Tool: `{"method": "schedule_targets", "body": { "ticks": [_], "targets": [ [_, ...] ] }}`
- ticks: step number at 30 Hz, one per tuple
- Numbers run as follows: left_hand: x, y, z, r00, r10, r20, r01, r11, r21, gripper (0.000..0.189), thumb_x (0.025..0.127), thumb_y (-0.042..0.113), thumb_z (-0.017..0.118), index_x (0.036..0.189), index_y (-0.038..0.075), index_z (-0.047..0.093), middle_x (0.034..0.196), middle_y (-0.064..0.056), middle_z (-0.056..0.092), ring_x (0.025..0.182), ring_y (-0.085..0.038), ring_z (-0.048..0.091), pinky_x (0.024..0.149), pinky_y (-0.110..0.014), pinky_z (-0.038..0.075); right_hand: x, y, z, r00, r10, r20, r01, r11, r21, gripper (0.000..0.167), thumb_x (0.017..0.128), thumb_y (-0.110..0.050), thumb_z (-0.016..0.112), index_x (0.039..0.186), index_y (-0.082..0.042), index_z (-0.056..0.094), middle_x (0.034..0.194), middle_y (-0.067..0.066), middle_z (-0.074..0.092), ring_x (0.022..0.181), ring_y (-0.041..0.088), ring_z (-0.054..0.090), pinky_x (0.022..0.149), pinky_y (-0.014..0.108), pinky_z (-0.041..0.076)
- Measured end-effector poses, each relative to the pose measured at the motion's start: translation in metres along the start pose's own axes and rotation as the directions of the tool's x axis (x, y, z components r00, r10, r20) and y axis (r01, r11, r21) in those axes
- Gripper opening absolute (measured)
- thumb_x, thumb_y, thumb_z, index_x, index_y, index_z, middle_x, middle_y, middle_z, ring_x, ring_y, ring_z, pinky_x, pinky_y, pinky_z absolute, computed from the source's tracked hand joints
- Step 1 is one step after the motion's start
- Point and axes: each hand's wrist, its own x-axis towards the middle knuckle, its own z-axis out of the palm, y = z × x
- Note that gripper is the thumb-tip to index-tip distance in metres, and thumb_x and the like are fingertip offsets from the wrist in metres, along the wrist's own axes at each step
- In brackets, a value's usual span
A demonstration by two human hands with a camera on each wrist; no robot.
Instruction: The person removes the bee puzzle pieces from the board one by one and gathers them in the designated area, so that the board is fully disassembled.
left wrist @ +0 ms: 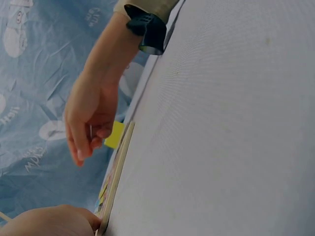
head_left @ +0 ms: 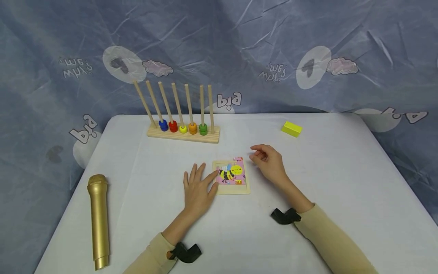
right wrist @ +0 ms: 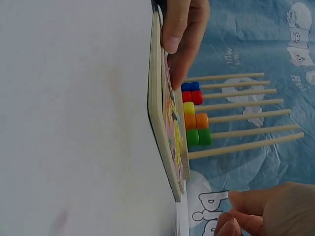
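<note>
Hands were well apart, one on each side of the puzzle tray. Tray was flat on the white table, around mid-scene, nearer than the abacus.

Left hand: to the left of the tray, fingers straight and spread, index tip touching the left part of the bee picture, thumb tip at the left rim. Contact only, no grip.

Right hand: just right of the tray, touching nothing, fingers loosely bent, thumb and index tips slightly apart.

Bee picture sat inside the light wood rim; a pink piece at the far right overlapped the far rim. Can't tell from these views if it was seated or loose.

Abacus stood far left of the tray: wood base, seven upright pegs. Beads on the five inner ones, left to right: two blue, two red, one yellow, two orange, two green.

Yellow block lay far right, beyond the right hand. Gold microphone lay at the left side, head end far, handle end near.

Both wrists had black straps, below tan sleeves. Printed blue-grey backdrop behind the far table edge.
</note>
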Motion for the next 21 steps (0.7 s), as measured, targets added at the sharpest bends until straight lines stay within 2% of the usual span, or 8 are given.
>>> {"method": "schedule_targets", "body": {
  "ticks": [8,21],
  "targets": [
    [0.000,0.001,0.001,1.000,-0.001,0.007,0.001,1.000,-0.006,0.035,0.091,0.026,0.064,0.126,0.023,0.068,0.148,-0.018,0.045,0.145,-0.043,0.026,0.114,-0.067,0.009,-0.001,-0.007,0.021,0.999,-0.032,0.033,0.031,0.999,0.041,0.029,0.084,-0.002,0.071,0.113,0.000,0.069,0.090,0.012,0.061,0.076,0.018,0.053,0.066,0.017,0.042],
    [0.000,0.000,-0.001,1.000,0.002,0.003,-0.002,1.000,0.009,0.034,0.091,0.025,0.065,0.125,0.022,0.069,0.147,-0.019,0.046,0.144,-0.044,0.027,0.113,-0.067,0.011,-0.003,-0.004,0.027,0.997,-0.030,0.068,0.029,0.999,0.017,0.034,0.082,-0.004,0.074,0.116,0.000,0.068,0.092,0.013,0.061,0.076,0.020,0.053,0.066,0.020,0.041]
  ]
}}
